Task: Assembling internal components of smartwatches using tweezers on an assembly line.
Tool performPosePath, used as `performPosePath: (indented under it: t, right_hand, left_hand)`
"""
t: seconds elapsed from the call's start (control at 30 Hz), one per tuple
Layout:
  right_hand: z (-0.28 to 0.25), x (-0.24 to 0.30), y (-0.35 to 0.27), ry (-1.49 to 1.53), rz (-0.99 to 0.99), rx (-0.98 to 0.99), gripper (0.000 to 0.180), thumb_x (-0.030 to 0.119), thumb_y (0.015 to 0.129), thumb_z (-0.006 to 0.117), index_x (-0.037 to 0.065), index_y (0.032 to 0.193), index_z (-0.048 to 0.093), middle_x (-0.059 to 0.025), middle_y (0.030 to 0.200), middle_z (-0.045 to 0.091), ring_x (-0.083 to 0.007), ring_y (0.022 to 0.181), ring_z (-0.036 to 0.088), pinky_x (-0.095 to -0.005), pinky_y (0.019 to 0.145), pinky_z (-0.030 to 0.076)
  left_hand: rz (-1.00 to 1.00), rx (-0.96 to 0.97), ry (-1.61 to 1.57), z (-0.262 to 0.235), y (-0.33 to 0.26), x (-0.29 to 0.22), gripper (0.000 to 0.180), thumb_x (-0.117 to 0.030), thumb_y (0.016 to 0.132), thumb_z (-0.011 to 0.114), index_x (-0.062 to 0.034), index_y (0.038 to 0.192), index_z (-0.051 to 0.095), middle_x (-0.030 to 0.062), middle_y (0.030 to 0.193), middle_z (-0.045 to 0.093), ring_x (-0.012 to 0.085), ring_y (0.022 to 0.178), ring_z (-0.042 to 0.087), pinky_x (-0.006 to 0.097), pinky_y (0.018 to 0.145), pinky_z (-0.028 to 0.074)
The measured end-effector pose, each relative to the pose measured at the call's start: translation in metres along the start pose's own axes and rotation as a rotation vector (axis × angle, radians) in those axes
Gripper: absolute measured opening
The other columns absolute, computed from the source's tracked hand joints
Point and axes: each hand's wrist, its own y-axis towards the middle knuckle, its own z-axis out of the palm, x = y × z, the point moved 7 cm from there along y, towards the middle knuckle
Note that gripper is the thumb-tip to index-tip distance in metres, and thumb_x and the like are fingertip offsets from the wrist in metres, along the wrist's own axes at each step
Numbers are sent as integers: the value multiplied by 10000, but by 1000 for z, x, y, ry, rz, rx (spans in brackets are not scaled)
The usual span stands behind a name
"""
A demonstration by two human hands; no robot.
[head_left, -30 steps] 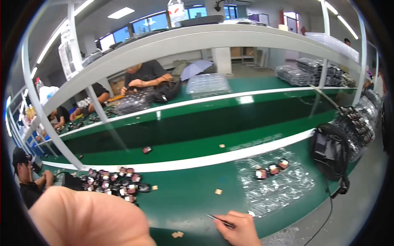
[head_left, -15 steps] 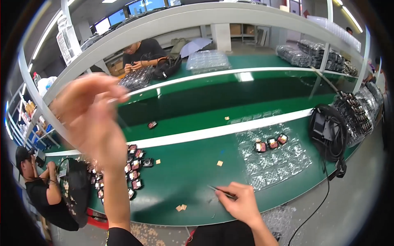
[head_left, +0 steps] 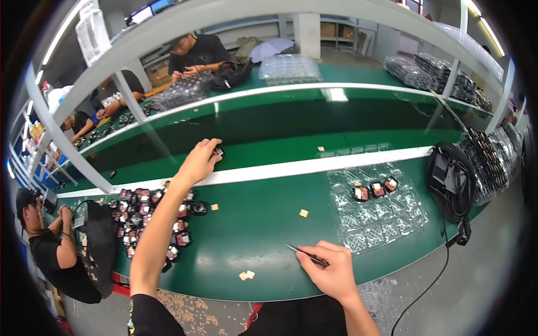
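- While the left hand (head_left: 199,162) pinches a small dark part (head_left: 218,151) beyond the white stripe (head_left: 336,164), lift cleanly.
- Right hand (head_left: 330,269), nearer than that stripe, pinches tweezers (head_left: 305,255); keep tips low.

Left hand (head_left: 199,161) on small dark part (head_left: 218,151); right hand (head_left: 330,269) gripping tweezers (head_left: 305,255).

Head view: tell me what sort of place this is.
Most likely a factory assembly line. A long green conveyor belt runs between workstations, a pile of small dark components lies beside a clear blister tray, and other workers sit across the line handling similar parts.
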Motion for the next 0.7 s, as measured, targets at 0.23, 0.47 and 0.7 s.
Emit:
performPosePath:
  t: [0.23,0.47,0.7]
  right_hand:
    - [0,-3,8,54,-16,52,156,12,921,843,-19,1073,844,-42,707,643,-89,545,565,-283,495,409]
    - [-5,-10,8,34,19,26,175,-4,891,854,-16,1065,857,-33,700,672,-59,503,530,-258,470,376]
    - [-2,-13,8,8,12,13,188,-21,860,873,-7,1047,860,-27,698,672,-52,488,505,-249,456,352]
  left_hand:
    - [441,335,-176,8,-90,-188,452,-151,977,784,-163,1427,749,95,1161,660,312,1074,654,428,943,558]
    - [398,298,-161,22,-108,-198,638,-397,784,964,-90,1301,751,97,1127,660,323,1012,655,424,899,525]
    - [342,292,-347,23,-111,-179,813,-275,681,983,-52,1420,727,108,1161,693,300,1021,652,410,963,481]
